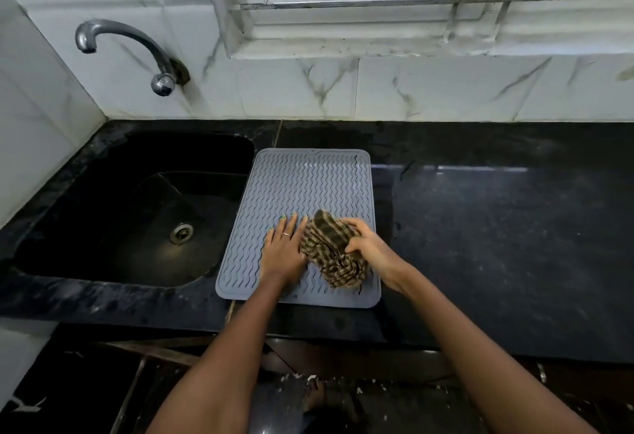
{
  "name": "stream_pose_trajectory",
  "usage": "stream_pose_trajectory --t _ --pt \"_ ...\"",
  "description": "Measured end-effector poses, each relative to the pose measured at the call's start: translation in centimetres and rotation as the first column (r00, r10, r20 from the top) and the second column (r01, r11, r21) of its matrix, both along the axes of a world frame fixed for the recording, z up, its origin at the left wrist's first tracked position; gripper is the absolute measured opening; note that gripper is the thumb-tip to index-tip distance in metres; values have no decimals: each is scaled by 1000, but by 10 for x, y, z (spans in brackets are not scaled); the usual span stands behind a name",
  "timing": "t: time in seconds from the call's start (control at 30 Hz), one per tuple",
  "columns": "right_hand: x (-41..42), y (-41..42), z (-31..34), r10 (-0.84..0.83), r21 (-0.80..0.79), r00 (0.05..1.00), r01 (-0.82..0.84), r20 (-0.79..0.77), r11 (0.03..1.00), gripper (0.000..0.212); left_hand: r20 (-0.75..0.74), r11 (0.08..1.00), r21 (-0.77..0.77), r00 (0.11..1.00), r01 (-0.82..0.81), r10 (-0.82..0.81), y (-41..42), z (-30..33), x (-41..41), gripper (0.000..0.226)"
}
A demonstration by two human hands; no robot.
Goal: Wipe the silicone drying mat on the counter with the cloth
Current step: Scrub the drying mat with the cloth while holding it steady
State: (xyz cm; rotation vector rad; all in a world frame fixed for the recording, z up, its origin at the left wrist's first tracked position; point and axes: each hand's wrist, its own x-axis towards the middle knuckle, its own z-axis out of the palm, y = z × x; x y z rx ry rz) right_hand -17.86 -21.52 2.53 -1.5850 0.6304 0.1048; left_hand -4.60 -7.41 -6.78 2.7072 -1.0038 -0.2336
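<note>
A grey silicone drying mat [302, 186] with wavy ridges lies on the black counter, just right of the sink. A bunched brown and black checked cloth [329, 251] rests on the mat's near right part. My right hand [367, 245] grips the cloth from the right side. Lying flat on the mat just left of the cloth is my left hand [284, 248], fingers spread, its edge touching the cloth.
A black sink [137, 207] with a metal drain sits left of the mat, under a wall tap [130, 52]. The black counter [497, 234] stretches to the right. A marble tiled wall and a window ledge run along the back.
</note>
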Motion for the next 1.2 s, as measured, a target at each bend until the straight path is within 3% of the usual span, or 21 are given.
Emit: stream_pose_trajectory --t 0.07,0.13,0.17,0.23,0.3,0.43,0.6,0.67,0.77,0.83,0.87,0.9,1.0,1.13,1.2 --pt "-4 -6 -17 -204 -455 974 141 -93 879 47 22 1000 -26 1000 -17 18 0 -1 0 54" --pt "-8 -5 -23 -378 -597 924 334 54 730 39 40 999 -46 999 -28 30 0 -2 -1 53" --pt "-9 -3 -26 -363 -634 922 361 134 684 36 46 998 -50 998 -30 32 0 -2 -1 53" --pt "-5 9 -30 -189 -741 958 288 218 606 33 48 997 -60 998 -37 40 0 -2 -1 53" --pt "3 23 -34 -1 -825 984 148 176 545 32 41 996 -84 998 -43 46 0 -1 -2 53" --pt "14 35 -57 148 -890 964 -260 -219 375 69 27 991 -116 998 -60 64 1 2 -2 52" --pt "21 24 -66 144 -947 968 -236 -208 218 52 76 968 -210 984 -139 158 -7 9 11 37" --pt "28 16 -62 173 -955 969 -212 -177 207 49 86 950 -262 976 -173 201 -16 13 21 28" --pt "45 2 -45 214 -922 963 -224 -161 315 41 75 951 -265 980 -156 182 -36 18 48 30" --pt "66 -12 -28 194 -806 964 -259 -182 533 23 33 967 -228 991 -116 127 -51 22 71 37" --pt "79 -21 -21 149 -742 977 -211 -150 636 16 3 975 -199 995 -99 102 -59 22 83 41" --pt "93 -28 -14 84 -725 993 -118 -84 678 15 -21 982 -168 996 -90 87 -66 23 95 46" --pt "133 -39 -17 -6 -812 993 97 114 576 33 -64 989 -118 994 -90 83 -85 21 128 54" --pt "162 -40 -56 139 -911 990 -54 4 409 36 -33 992 -120 999 -25 21 -97 14 162 54" --pt "172 -47 -67 113 -907 990 27 82 420 34 1 991 -134 1000 -6 6 -97 7 168 54"
